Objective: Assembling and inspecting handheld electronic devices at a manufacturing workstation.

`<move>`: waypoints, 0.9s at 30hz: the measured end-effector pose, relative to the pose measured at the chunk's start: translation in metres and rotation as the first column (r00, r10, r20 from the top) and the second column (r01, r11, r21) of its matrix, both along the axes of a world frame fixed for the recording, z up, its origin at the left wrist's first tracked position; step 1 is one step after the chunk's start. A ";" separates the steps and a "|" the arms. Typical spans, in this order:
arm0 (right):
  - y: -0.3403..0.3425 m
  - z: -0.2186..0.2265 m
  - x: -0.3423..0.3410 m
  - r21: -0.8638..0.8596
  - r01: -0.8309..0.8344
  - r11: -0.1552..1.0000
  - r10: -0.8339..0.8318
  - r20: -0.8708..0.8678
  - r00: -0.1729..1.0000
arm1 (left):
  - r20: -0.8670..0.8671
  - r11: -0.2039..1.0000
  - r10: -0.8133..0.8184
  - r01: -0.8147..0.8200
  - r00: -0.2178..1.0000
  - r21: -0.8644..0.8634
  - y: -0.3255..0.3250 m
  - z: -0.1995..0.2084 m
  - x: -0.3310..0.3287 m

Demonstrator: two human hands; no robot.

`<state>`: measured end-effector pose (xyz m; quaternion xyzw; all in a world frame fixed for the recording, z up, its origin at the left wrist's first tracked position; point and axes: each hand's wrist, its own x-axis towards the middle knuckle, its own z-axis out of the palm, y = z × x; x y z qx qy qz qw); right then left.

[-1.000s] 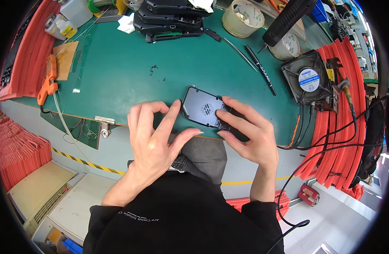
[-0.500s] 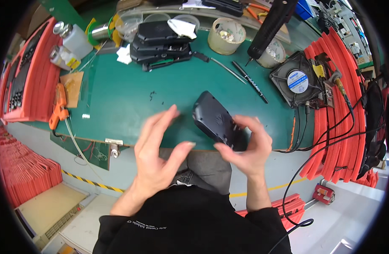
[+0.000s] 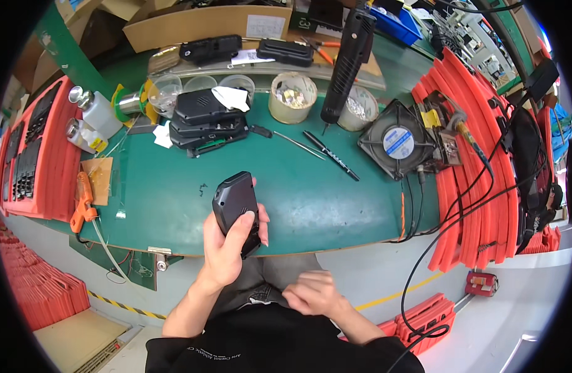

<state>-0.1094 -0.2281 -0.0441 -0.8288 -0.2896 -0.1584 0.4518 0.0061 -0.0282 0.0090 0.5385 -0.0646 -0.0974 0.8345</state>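
Gripping a black case [image 3: 231, 194] in the left hand [image 3: 225, 252], right at the front edge of the worktop [image 3: 298, 227]. Pretty snug hold, with the thumb laid up along the face and fingertips wrapped round the right side. Tilted a bit, with the top end pointing away from the body. Hard to say if touching the worktop or just above it. Reaching up from the lower left with that forearm, wrist fairly straight. As for the right hand [image 3: 314, 292], curled into a loose fist over the lap, well apart from the case, with the forearm slanting in from the lower right. No way of telling about anything tucked inside that fist. Can also see a stack of cases [image 3: 205, 127] further back, a marker [image 3: 331, 155] lying diagonally to its right, a fan [image 3: 395, 140] near the red trays, plus an orange glue gun [image 3: 82, 205] on the far left.
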 end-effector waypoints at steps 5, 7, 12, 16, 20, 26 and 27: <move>-0.043 -0.114 0.019 -0.346 0.407 0.845 -0.522 -0.376 0.766 | -0.019 0.999 -0.006 0.005 1.000 -0.037 0.005 -0.004 0.004; -0.068 -0.171 0.021 -0.254 0.516 0.818 -0.575 -0.348 0.740 | -0.012 0.998 -0.037 0.036 0.999 -0.042 0.003 -0.002 0.003; -0.064 -0.254 0.040 -0.198 0.439 0.876 -0.477 -0.489 0.730 | 0.007 0.999 -0.049 0.049 0.999 0.020 0.007 -0.003 0.000; -0.080 -0.302 0.043 -0.105 0.622 0.776 -0.581 -0.502 0.641 | 0.010 0.994 -0.112 0.112 0.994 0.001 -0.003 -0.005 0.004; -0.047 -0.233 0.071 0.445 0.761 0.473 -0.011 -0.860 0.510 | -0.005 0.998 -0.053 0.053 0.999 0.015 0.012 -0.005 -0.001; -0.064 -0.181 0.069 0.701 0.713 -0.002 0.473 -0.628 0.618 | 0.009 0.996 -0.086 0.086 0.996 -0.008 0.010 -0.008 0.000; -0.065 -0.168 0.063 0.671 0.741 -0.026 0.470 -0.645 0.602 | 0.002 0.997 -0.079 0.079 0.997 -0.006 0.011 -0.009 -0.001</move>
